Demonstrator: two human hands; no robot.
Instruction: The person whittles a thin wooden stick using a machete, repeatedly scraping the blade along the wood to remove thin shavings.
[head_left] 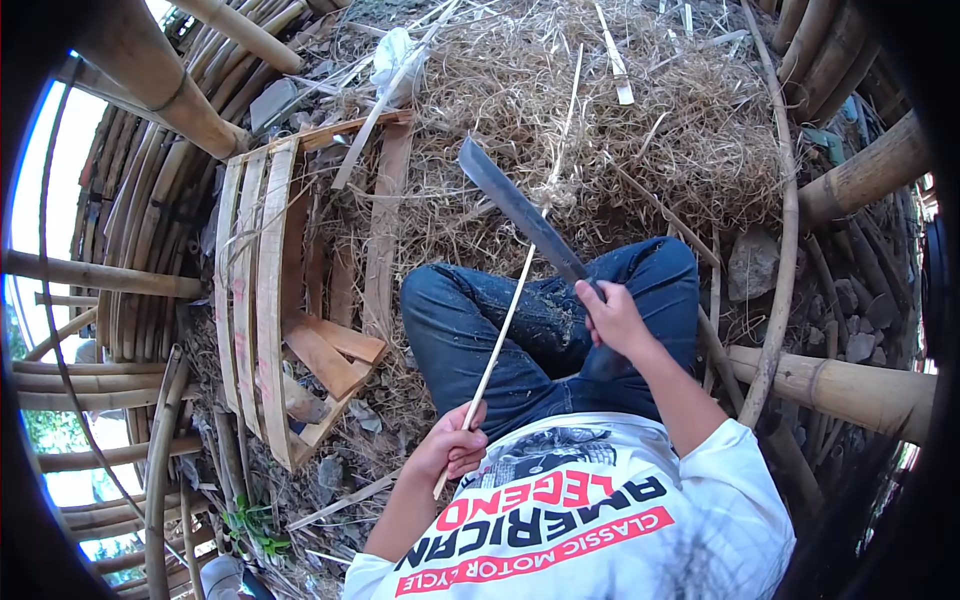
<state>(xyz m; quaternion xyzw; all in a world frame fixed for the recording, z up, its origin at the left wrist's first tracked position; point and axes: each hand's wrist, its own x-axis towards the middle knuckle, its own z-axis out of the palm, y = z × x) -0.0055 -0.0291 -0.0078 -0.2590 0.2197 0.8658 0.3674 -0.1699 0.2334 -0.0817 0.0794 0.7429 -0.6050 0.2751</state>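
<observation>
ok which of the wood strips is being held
The long thin strip in the left hand, crossing the knife blade; the others, like the short strip on the straw, are unheld.

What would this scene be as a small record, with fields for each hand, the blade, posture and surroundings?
left hand: closed around a thin pale strip near its lower end
right hand: gripping a long blade at its lower end
blade position: crosses the strip in view; contact cannot be told
posture: seated, legs folded
ground ahead: dry, curly shavings
left side: slatted wooden crate
upper left: white plastic bag
right side: thick bamboo pole, stones
</observation>
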